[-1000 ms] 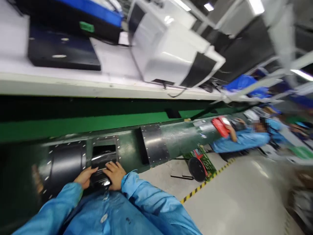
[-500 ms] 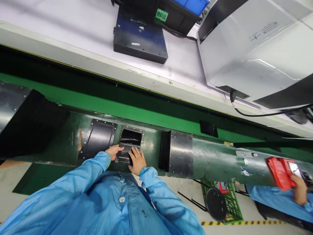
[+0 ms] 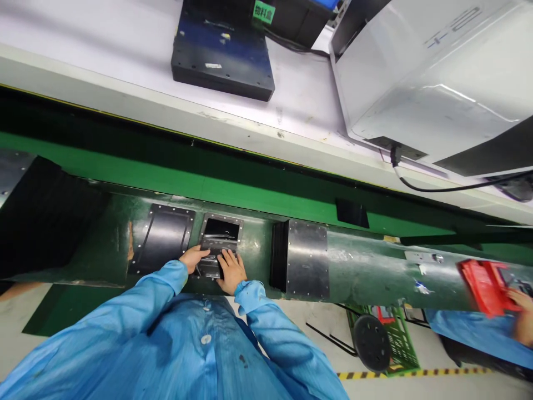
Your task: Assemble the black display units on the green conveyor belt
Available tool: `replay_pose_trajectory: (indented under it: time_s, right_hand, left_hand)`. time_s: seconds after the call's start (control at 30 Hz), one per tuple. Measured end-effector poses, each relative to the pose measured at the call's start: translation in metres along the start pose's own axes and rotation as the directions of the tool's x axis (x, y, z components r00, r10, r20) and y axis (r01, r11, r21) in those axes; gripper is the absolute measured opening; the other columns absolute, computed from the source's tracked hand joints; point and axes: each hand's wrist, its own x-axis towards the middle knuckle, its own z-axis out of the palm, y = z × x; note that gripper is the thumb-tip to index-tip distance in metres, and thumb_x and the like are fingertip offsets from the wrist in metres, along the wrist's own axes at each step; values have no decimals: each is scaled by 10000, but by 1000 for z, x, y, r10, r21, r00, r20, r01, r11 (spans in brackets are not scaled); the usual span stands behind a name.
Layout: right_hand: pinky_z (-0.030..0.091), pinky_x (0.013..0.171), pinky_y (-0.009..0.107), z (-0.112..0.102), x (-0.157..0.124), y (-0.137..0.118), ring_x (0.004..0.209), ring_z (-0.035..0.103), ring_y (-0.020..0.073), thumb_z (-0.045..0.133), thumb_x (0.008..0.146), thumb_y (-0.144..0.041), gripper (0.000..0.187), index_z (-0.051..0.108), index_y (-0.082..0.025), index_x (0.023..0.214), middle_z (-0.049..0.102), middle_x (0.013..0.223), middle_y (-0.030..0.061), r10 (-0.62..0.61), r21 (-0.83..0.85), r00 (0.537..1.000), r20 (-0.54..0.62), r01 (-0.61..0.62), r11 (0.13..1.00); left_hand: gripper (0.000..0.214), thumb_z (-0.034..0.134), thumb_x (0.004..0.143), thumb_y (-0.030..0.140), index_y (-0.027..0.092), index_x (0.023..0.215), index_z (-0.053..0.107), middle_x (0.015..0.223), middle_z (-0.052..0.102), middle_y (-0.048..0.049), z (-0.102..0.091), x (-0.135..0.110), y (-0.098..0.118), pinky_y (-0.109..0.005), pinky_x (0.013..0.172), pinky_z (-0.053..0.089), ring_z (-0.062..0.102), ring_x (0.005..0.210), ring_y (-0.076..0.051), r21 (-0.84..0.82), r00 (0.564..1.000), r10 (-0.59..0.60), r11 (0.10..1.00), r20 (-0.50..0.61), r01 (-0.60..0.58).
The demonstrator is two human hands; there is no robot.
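Note:
Both my hands rest on a small glossy black part [image 3: 214, 256] that lies on the dark green conveyor belt [image 3: 366, 272], in a framed recess. My left hand [image 3: 194, 258] touches the part's left edge with fingers stretched toward it. My right hand [image 3: 230, 270] lies flat on top of it, fingers spread. Both arms wear light blue sleeves. A black riveted plate [image 3: 161, 239] lies just left of the part and another [image 3: 307, 260] to the right.
Beyond the belt runs a white bench [image 3: 125, 105] with a dark flat box [image 3: 222, 58] and a large white machine housing [image 3: 433, 83] with a black cable [image 3: 437, 188]. At far right a co-worker's hand [image 3: 523, 311] holds a red object [image 3: 483, 286]. Below, a green crate [image 3: 385, 339] stands on the floor.
The view swung from a blurred sideways look along the line to looking down at the belt. My hands have stayed on the black part, the right one settling flatter on it.

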Motion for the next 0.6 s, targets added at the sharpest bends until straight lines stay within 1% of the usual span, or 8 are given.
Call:
replay_pose_trajectory:
  time_s: [0.07,0.1,0.17,0.2,0.27,0.33,0.4,0.6]
  right_hand:
    - [95,1298,580,2,1,0,1614,146,323,773,806,-370,933,370,-202,1630,220,1738,112,8,-8,1000,-2,-8,1000]
    - [97,1297,581,4,2,0,1616,140,323,777,807,-362,936,366,-204,1633,214,1740,112,11,-13,1000,-1,-11,1000]
    - [87,1296,586,8,6,4,1620,125,322,786,810,-357,942,358,-215,1637,198,1744,108,14,-23,1000,-2,-14,1000]
    - [76,1297,590,10,8,6,1621,120,319,787,818,-369,939,355,-221,1639,193,1745,105,15,-25,1000,-3,-15,1000]
    - [48,1299,599,16,13,12,1624,118,310,765,857,-437,915,344,-237,1645,192,1746,95,11,-15,1000,-2,-11,1000]
    - [18,1298,612,21,16,18,1627,111,300,709,911,-513,875,326,-250,1653,188,1747,87,1,2,1000,-2,-1,1000]
    - [-10,1294,624,27,18,20,1630,97,296,665,948,-546,850,307,-254,1661,177,1748,85,-8,15,1000,1,8,1000]
    - [8,1289,647,35,7,10,1629,107,289,628,990,-540,802,280,-280,1665,188,1745,72,22,44,1000,6,-22,999]
  left_hand:
    - [464,828,757,410,137,1096,667,1051,773,-146,-2,-5,-1,-400,932,539,721,1025,-307,238,984,125,967,-126,-92]
    - [456,804,782,407,142,1124,661,1092,764,-149,-5,-8,-3,-393,972,517,707,1079,-309,393,964,197,913,-181,-113]
    - [459,754,827,394,156,1201,635,1190,731,-162,-14,-14,-9,-396,1036,473,667,1181,-317,687,915,331,721,-229,-88]
    - [469,738,837,388,158,1228,622,1235,711,-173,-20,-18,-13,-403,1056,456,646,1215,-324,794,902,372,605,-217,-59]
    - [484,726,838,392,152,1241,608,1270,688,-194,-31,-24,-20,-420,1060,441,619,1239,-347,919,910,385,395,-151,-15]
    - [476,711,847,421,154,1226,601,1211,710,-194,-38,-30,-26,-424,1034,441,627,1205,-356,963,939,325,267,-110,20]
    - [450,674,873,450,171,1216,586,1148,730,-181,-42,-34,-28,-412,991,448,643,1164,-351,976,958,272,213,-96,37]
    - [321,640,837,468,241,1034,526,988,737,-122,-48,-40,-27,-405,844,467,674,1073,-374,983,981,193,183,-24,-12]
